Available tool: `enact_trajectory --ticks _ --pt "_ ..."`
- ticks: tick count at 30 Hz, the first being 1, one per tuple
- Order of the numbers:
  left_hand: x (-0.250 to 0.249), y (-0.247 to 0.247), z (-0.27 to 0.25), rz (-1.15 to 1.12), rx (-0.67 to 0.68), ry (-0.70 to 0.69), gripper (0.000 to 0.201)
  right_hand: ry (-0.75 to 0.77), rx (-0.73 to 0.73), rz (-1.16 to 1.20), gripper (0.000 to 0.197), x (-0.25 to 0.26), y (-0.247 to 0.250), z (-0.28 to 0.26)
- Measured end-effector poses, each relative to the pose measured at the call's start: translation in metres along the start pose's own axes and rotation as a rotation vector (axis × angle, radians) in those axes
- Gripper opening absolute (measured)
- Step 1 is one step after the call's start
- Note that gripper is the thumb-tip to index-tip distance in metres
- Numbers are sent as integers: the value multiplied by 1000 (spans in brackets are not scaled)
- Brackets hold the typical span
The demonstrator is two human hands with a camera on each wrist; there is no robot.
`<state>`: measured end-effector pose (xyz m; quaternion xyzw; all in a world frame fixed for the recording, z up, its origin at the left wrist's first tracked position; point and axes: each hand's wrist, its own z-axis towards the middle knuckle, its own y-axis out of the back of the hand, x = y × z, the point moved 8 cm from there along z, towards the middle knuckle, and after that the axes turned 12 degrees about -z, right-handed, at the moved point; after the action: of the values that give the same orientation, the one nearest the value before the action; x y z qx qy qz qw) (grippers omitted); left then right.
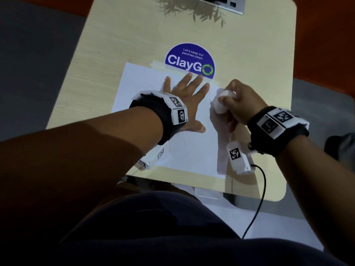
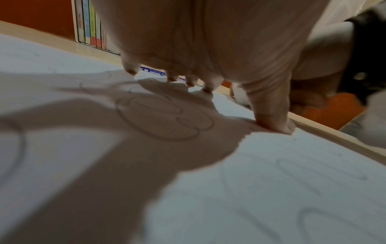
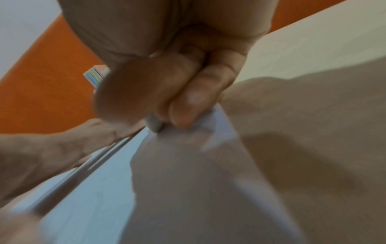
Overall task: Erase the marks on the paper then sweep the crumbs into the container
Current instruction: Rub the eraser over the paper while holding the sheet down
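A white paper (image 1: 146, 83) is taped to the wooden table (image 1: 115, 35). My left hand (image 1: 189, 100) lies flat on it with fingers spread, pressing it down. Looping pencil marks (image 2: 163, 118) show under and around that left hand (image 2: 208, 49), with fainter ones on the paper (image 2: 271, 181) nearer me. My right hand (image 1: 236, 104) grips a white eraser (image 1: 221, 106) near the sheet's right edge. In the blurred right wrist view the eraser's tip (image 3: 154, 125) touches the paper (image 3: 94, 189) below my curled right hand (image 3: 167, 99).
A round blue ClayGo sticker (image 1: 190, 58) sits just beyond the paper. A clear, tray-like container (image 1: 209, 193) shows below the table's near edge. A black cable (image 1: 259, 198) hangs from my right wrist. A grey device (image 1: 226, 2) stands at the far edge.
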<state>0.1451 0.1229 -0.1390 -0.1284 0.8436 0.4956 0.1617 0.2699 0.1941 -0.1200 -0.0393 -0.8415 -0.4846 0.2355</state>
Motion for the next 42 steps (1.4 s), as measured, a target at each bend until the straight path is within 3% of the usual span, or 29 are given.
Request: enact_trajectory --ticks 5,9,13,17,21,26,30,35,39,42 --pt "-1 0 0 -5 -9 -7 111 11 -60 3 8 5 10 12" --pt "-1 0 -1 -5 1 -3 110 26 0 -19 7 -2 -3 -2" --pt "-1 0 -1 -7 -8 -9 111 42 -70 -27 9 10 10 11" --pt "0 -1 1 12 -5 3 110 101 49 -95 10 5 -16 -24" --pt "0 -1 1 -2 -6 -6 111 66 -103 -134 9 19 15 -3" --pt "0 -1 1 13 0 3 111 87 63 -118 9 14 -13 -38" --pt "-1 0 0 3 2 -1 111 59 -53 -128 10 22 9 -7" --pt "0 -1 0 19 -4 3 110 95 81 -136 9 14 -18 -32" --pt "-1 -1 1 4 2 -1 112 67 -76 -101 10 21 9 -3" --pt "-1 0 0 15 -6 -1 111 65 31 -84 9 8 -11 -25"
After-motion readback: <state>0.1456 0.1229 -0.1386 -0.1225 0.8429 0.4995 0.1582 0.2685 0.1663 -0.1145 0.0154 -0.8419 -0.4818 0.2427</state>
